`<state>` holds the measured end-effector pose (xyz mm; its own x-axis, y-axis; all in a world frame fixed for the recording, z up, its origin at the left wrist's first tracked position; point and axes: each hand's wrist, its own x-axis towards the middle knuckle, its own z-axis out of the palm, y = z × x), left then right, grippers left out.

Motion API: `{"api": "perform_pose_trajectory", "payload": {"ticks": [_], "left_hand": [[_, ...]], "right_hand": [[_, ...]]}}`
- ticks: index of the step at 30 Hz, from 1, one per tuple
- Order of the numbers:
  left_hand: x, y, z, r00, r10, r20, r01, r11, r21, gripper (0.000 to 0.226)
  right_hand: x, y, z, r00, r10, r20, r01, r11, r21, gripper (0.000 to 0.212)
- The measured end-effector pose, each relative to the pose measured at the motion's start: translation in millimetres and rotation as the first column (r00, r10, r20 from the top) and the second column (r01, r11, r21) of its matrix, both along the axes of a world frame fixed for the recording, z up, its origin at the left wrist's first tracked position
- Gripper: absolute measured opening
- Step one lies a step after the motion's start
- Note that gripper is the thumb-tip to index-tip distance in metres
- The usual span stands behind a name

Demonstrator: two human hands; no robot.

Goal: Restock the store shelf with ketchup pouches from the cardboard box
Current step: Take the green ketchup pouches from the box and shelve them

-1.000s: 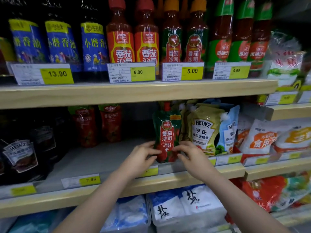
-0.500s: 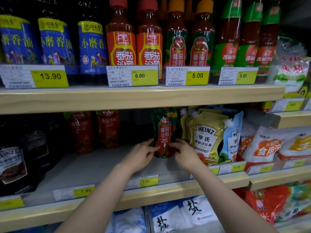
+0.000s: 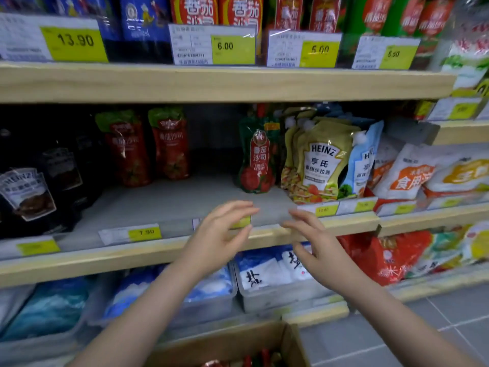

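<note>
A red and green ketchup pouch (image 3: 257,157) stands upright on the grey middle shelf (image 3: 172,205), just left of the Heinz salad dressing pouches (image 3: 320,160). Two more ketchup pouches (image 3: 148,147) stand further back on the left. My left hand (image 3: 219,231) and my right hand (image 3: 315,239) hover in front of the shelf edge, below the pouch, fingers relaxed and holding nothing. The cardboard box (image 3: 288,343) shows at the bottom edge with red pouches inside.
Dark Heinz sauce pouches (image 3: 31,192) fill the shelf's left end. White and orange bags (image 3: 423,173) lie to the right. Sauce bottles (image 3: 217,11) and price tags line the upper shelf. Salt bags in bins (image 3: 270,276) sit below.
Both hands let go of the ketchup pouch and drew back from the shelf toward me. The pouch stays standing. The view tilted down, bringing the box into sight.
</note>
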<state>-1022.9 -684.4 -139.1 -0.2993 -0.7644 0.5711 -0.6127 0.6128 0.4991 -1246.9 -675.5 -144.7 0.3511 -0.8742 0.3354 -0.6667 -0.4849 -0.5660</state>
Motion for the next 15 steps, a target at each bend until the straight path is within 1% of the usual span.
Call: {"api": "perform_pose_trajectory", "payload": {"ticks": [3,4,7,10,13,15], "left_hand": [[-3.2,31.9,-39.9,1.0,-0.014,-0.007,0.014,1.0,-0.012,0.028],[-5.6,41.2,-56.8,1.0,-0.019,-0.013,0.019,1.0,0.019,0.027],[-14.0,67.4,-110.6,0.997,-0.069,-0.024,0.072,0.974,0.217,0.026],[-19.9,87.4,-163.1,0.992,-0.123,-0.005,0.115,0.909,0.402,0.028],[-21.7,102.4,-210.0,0.988,-0.144,0.048,0.098,0.849,0.519,0.029],[-21.4,110.7,-236.5,0.981,-0.173,0.084,0.089,0.795,0.6,0.03]], "right_hand": [[-13.9,30.3,-35.0,1.0,-0.018,-0.023,0.02,0.996,0.081,0.04],[-17.9,39.9,-49.1,0.999,-0.029,-0.032,0.032,0.992,0.121,0.039],[-26.5,69.9,-95.4,0.996,-0.072,-0.048,0.081,0.973,0.214,0.035],[-32.3,99.4,-138.1,0.991,-0.123,-0.049,0.132,0.95,0.284,0.032],[-36.2,122.4,-171.5,0.986,-0.156,-0.061,0.168,0.915,0.367,0.038],[-37.4,134.8,-188.0,0.983,-0.18,-0.041,0.18,0.888,0.423,0.041]]}}
